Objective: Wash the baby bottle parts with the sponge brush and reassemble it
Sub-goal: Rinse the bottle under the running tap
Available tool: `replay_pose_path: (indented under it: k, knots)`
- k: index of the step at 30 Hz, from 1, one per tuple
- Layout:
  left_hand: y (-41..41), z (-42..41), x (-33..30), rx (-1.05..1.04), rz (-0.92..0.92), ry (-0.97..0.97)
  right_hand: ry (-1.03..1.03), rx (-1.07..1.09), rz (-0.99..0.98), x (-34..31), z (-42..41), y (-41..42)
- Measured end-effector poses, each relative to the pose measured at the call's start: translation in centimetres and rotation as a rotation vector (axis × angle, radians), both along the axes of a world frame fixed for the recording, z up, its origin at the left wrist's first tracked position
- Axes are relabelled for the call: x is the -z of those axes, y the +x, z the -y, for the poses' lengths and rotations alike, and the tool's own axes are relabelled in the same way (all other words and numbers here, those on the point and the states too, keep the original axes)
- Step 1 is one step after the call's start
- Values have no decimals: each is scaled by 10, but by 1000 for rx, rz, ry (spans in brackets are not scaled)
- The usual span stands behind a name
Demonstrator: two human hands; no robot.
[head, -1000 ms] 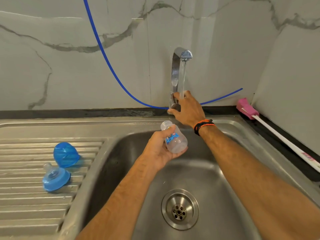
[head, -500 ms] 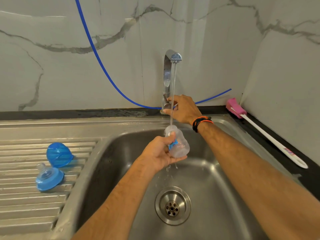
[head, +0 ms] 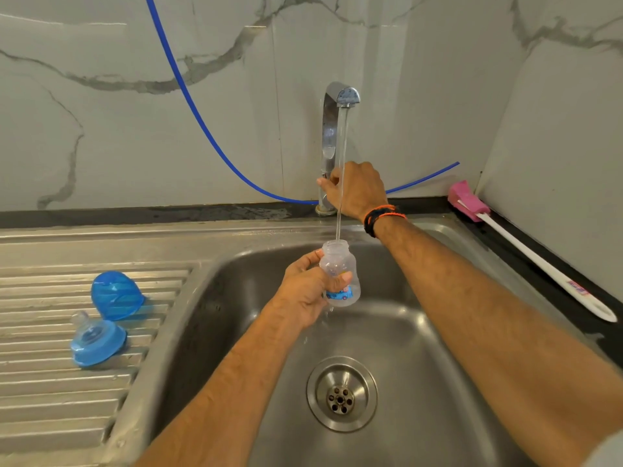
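The left hand gripped the clear bottle upright over the sink basin, its open mouth under a thin water stream from the tap. The right hand was curled around the tap's lever at its base. The blue cap and teat collar lay on the ribbed drainer. The pink sponge brush lay on the worktop at right.
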State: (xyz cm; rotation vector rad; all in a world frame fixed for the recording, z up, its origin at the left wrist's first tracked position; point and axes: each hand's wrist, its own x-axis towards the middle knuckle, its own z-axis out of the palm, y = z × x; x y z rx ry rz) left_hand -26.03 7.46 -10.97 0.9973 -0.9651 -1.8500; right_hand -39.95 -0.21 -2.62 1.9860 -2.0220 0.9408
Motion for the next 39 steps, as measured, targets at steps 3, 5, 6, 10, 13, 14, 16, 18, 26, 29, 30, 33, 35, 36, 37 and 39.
replay_pose_path:
  k: [3,5,6,10,13,14,16,18,26,29,30,33,35,36,37,39]
  knots:
    - [-2,0,1,7,8,4,49,-16,-120,-4,-5,0]
    - [-3,-1,1,11,16,-3,96,-19,-231,-8,-9,-1]
    - [-3,-2,0,14,17,-5,111,-24,-283,-10,-11,-1]
    - [-3,-2,-1,26,9,-1,97,-30,-320,-13,-10,-2]
    - [-3,-2,-2,24,18,-7,99,-44,-187,-12,-8,1]
    - [-3,-2,-2,23,21,-7,88,-49,-128,-12,-7,2]
    - [-2,-2,-1,14,35,-4,68,-21,-47,-10,-6,3]
    - [-1,-3,-1,6,54,-6,65,30,65,-6,-4,2]
    - [3,-2,-6,-23,264,-96,166,45,504,10,-31,-9]
    - [9,-4,-8,-50,542,-309,249,91,487,26,-57,-16]
    - [12,-5,-9,-44,638,-383,275,109,475,31,-67,-18]
    - [23,-12,-11,36,932,-651,361,156,362,42,-93,-24]
    - [29,-17,-16,153,1204,-844,415,165,302,49,-106,-26]
    - [31,-21,-19,227,1338,-923,436,166,285,53,-112,-28]
    - [33,-23,-22,296,1435,-985,449,170,266,57,-117,-29]
    - [35,-29,-25,404,1550,-1072,470,174,244,65,-128,-30]
